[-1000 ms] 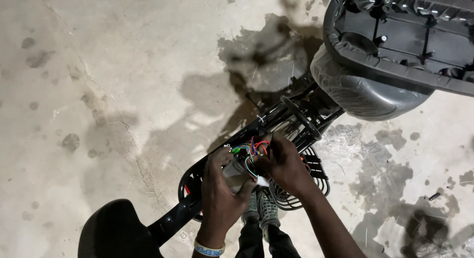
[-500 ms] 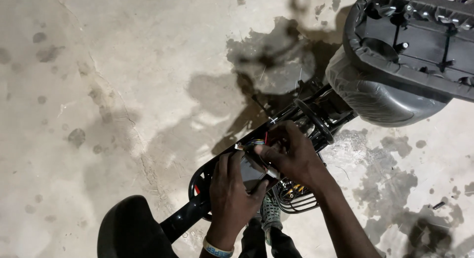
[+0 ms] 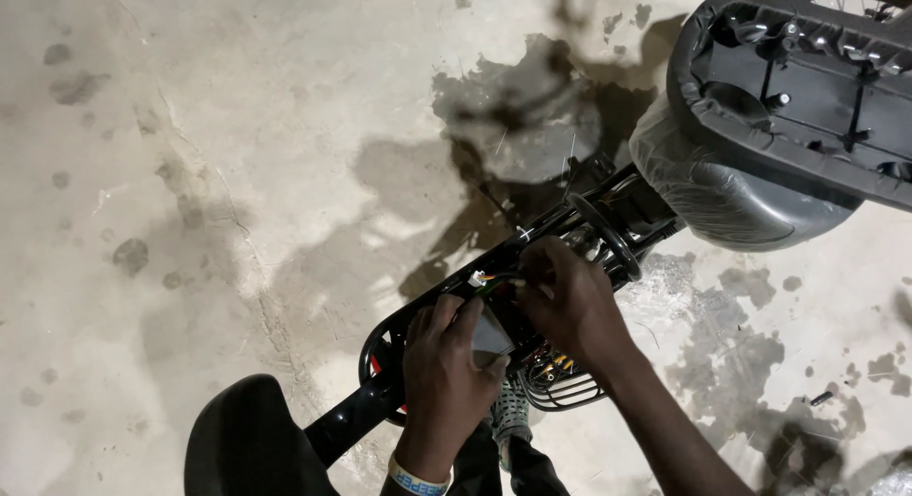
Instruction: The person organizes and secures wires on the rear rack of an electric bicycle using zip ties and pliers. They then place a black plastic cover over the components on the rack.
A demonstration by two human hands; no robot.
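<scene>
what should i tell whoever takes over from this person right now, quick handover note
Left hand: grips a small grey box against the black frame.
Right hand: fingertips pinch thin coloured wires ending in a white connector.
Flipped-up seat leaves the frame compartment open; a coiled cable hangs below.
Done: wires pulled out, box exposed.
Left: the connector looks unplugged; box not seated.

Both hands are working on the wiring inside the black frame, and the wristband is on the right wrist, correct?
Not quite. In the head view both hands, left hand and right hand, are at the wiring in the black frame, but the wristband sits on the left wrist.
</scene>
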